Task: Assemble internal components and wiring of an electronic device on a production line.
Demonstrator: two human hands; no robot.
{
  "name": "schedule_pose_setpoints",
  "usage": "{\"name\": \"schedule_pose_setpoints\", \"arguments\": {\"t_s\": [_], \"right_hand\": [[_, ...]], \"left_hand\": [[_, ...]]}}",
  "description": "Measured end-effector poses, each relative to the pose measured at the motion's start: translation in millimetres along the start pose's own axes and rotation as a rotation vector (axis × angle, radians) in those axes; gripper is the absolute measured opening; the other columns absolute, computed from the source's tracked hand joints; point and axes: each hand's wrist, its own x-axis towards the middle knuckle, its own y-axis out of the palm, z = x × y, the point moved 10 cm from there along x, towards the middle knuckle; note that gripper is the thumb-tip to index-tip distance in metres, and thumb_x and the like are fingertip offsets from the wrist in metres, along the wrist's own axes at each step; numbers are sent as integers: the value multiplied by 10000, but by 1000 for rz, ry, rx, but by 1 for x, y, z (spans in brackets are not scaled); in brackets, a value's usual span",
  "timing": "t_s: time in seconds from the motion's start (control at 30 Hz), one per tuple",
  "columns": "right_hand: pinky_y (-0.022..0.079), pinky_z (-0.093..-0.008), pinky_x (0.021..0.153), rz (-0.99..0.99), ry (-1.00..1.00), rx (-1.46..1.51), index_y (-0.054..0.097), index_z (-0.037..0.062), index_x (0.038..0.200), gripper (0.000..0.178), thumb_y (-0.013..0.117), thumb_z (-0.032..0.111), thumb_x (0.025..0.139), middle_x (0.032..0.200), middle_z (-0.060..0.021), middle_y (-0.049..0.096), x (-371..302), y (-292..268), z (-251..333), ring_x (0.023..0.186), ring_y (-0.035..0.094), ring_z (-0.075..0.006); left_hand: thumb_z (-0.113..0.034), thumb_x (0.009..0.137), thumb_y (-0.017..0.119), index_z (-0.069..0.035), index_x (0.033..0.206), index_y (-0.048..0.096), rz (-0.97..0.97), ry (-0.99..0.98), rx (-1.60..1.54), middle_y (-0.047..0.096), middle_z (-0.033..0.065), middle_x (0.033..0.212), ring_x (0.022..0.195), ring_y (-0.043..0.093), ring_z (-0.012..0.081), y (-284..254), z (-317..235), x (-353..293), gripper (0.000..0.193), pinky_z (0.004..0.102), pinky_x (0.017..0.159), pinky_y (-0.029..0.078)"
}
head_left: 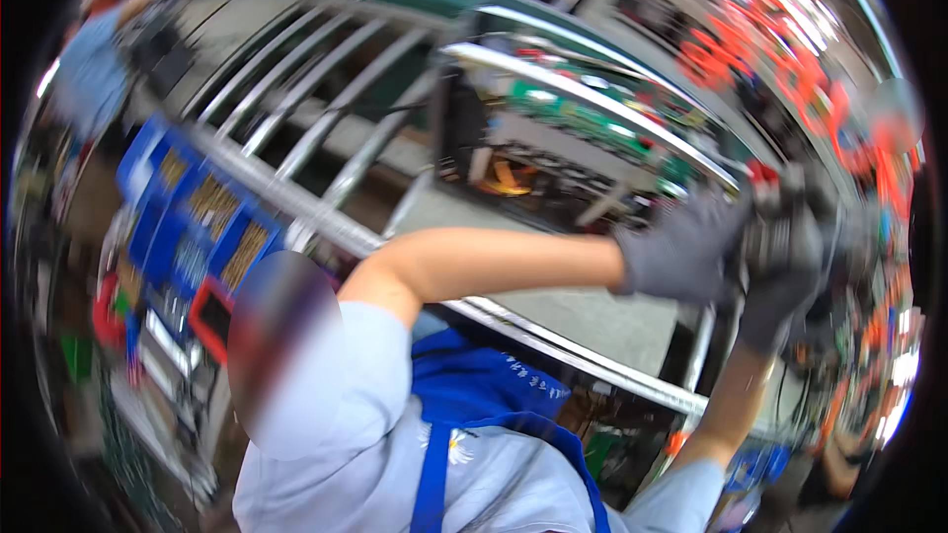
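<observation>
An open metal-framed cabinet (583, 128) with green circuit boards and wiring inside stands on a roller conveyor. From the lower left my left arm reaches across to the right; my left hand (681, 247), in a dark grey glove, is at the cabinet's near right corner. Motion smears its fingers. Just right of it, my right hand (780, 296), also gloved, is closed against a dark, blurred object (805, 192) whose kind does not show. Both hands are close together, and I cannot tell whether they touch each other.
Metal rollers (331, 138) stretch left of the cabinet. Blue bins (163, 227) with small brass-coloured parts stand at the left, near a red-framed dark panel (210, 319). Orange coiled hoses (711, 54) hang at the upper right. Another person (94, 79) in light blue is at the far left.
</observation>
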Motion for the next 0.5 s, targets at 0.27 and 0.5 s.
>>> {"name": "schedule_pose_setpoints", "arguments": {"t_s": [0.27,0.5], "right_hand": [[550,-374,817,335,982,-315,413,8,1369,622,559,421,929,1143,-220,611,-211,27,-160,989,651,-286],[525,-300,537,288,1413,592,417,-28,1329,723,625,441,819,777,-93,550,-294,152,-210,594,564,-147]], "left_hand": [[-201,620,713,-147,959,608,262,52,245,611,87,936,996,556,294,-47,40,-137,359,421,957,375],[-56,676,624,-68,1062,629,-36,-251,970,580,143,1180,1151,512,344,-165,85,-278,387,507,1017,366]]}}
